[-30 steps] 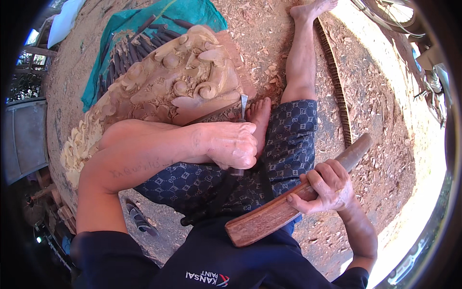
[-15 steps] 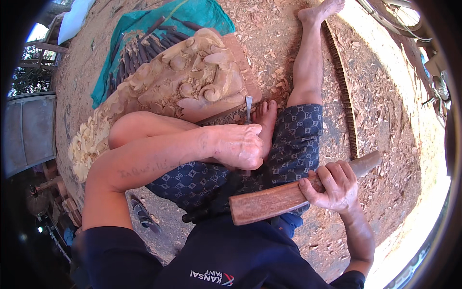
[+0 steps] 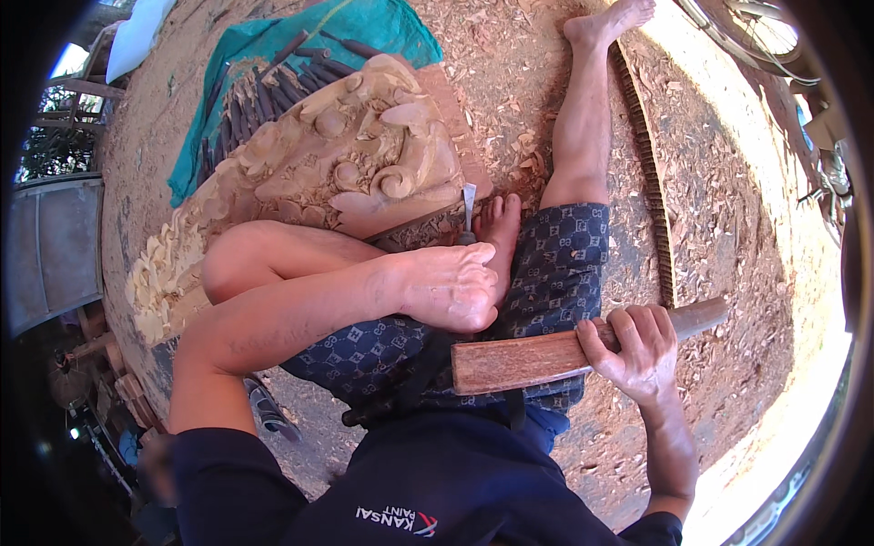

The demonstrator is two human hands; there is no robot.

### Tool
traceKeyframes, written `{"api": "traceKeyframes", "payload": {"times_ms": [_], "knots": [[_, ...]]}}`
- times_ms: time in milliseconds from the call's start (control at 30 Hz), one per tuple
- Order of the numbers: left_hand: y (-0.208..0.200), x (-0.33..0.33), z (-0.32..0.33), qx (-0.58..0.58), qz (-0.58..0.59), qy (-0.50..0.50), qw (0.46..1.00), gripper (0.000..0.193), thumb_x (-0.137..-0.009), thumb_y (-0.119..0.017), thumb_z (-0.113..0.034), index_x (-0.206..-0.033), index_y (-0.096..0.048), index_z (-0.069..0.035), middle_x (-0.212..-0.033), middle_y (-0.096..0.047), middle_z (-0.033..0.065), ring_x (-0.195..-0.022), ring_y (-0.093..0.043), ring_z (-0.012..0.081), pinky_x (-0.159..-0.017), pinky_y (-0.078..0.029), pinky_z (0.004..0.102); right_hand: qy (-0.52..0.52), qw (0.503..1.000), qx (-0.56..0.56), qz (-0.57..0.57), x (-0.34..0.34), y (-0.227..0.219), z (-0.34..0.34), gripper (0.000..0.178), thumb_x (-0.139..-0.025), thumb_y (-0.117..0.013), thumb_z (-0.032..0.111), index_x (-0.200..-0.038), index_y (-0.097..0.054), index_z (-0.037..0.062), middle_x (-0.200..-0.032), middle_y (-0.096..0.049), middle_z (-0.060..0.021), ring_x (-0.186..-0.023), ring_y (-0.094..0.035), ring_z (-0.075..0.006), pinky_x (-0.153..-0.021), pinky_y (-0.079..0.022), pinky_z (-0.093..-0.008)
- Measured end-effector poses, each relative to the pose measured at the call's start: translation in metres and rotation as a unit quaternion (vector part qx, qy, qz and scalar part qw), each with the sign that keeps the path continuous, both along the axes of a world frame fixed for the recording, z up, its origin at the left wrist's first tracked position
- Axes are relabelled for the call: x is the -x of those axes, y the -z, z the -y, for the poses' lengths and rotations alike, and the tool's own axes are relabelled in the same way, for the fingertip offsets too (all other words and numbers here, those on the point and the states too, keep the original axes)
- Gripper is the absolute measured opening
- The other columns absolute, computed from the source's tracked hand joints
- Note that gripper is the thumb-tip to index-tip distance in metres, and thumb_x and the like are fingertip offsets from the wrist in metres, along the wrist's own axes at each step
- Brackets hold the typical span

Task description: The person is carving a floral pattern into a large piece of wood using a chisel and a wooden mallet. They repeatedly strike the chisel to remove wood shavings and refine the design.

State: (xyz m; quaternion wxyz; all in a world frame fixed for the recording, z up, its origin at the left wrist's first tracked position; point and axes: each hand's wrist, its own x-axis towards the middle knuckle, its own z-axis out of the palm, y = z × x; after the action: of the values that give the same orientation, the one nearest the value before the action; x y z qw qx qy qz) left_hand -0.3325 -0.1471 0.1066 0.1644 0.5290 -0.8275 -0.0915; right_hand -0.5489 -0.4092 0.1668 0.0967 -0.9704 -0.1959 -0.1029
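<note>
My left hand (image 3: 452,288) is closed around the dark handle of a chisel (image 3: 469,202). The chisel's flat metal blade points away from me, its tip close to the near right corner of a carved wooden panel (image 3: 319,164). Scrolls, leaves and round bosses stand out in relief on the panel. In my right hand (image 3: 635,350) is a wooden mallet (image 3: 519,361), gripped near its narrower part. Its thick squared end points left, over my lap and just below my left fist. Mallet and chisel are apart.
Beyond the panel, a green cloth (image 3: 205,146) holds several dark-handled tools (image 3: 273,96). My bare foot (image 3: 499,227) rests beside the chisel blade. A long ridged strip (image 3: 651,173) lies right of my outstretched leg. Wood chips cover the ground; a sandal (image 3: 270,407) lies at left.
The mallet's thick end has moved up and right, and the mallet lies more level. The left hand and chisel have shifted only slightly.
</note>
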Motion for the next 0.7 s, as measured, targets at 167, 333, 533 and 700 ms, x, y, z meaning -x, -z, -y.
{"api": "traceKeyframes", "payload": {"times_ms": [167, 333, 533, 700], "knots": [[-0.026, 0.019, 0.005, 0.064, 0.060, -0.024, 0.996, 0.019, -0.079, -0.072, -0.025, -0.066, -0.062, -0.017, -0.063, -0.061, -0.0004, -0.067, -0.066, 0.0198, -0.070, -0.045, 0.0416, 0.031, 0.998, -0.059, 0.008, 0.020, -0.003, 0.007, 0.063, -0.085, -0.087, 0.002, -0.138, -0.057, 0.0186, -0.099, -0.062, -0.0066, -0.081, -0.066, -0.0278, -0.066, -0.053, -0.0449], [0.004, 0.044, 0.014, 0.103, -0.010, -0.074, 0.992, 0.027, -0.073, -0.070, -0.025, -0.064, -0.047, -0.016, -0.066, -0.044, -0.0017, -0.066, -0.052, 0.0163, -0.064, -0.038, 0.0361, 0.065, 0.992, -0.109, 0.021, 0.031, 0.016, 0.016, 0.065, -0.086, -0.090, 0.003, -0.140, -0.054, 0.0141, -0.097, -0.066, -0.0094, -0.078, -0.067, -0.0312, -0.066, -0.053, -0.0466], [0.041, 0.057, 0.024, 0.107, 0.018, -0.139, 0.984, 0.024, -0.075, -0.071, -0.023, -0.066, -0.049, -0.016, -0.067, -0.047, -0.0005, -0.065, -0.055, 0.0178, -0.064, -0.043, 0.0379, 0.055, 0.995, -0.086, 0.009, 0.030, 0.026, 0.023, 0.061, -0.085, -0.089, 0.005, -0.137, -0.056, 0.0126, -0.097, -0.066, -0.0101, -0.081, -0.068, -0.0316, -0.067, -0.053, -0.0463], [0.054, 0.059, 0.027, 0.112, 0.031, -0.177, 0.977, 0.023, -0.074, -0.071, -0.023, -0.066, -0.051, -0.016, -0.068, -0.047, -0.0006, -0.065, -0.056, 0.0178, -0.066, -0.047, 0.0407, 0.058, 0.995, -0.081, 0.011, 0.036, 0.036, 0.026, 0.062, -0.082, -0.080, 0.013, -0.140, -0.062, 0.0274, -0.097, -0.060, -0.0044, -0.082, -0.066, -0.0247, -0.066, -0.054, -0.0408]]}}
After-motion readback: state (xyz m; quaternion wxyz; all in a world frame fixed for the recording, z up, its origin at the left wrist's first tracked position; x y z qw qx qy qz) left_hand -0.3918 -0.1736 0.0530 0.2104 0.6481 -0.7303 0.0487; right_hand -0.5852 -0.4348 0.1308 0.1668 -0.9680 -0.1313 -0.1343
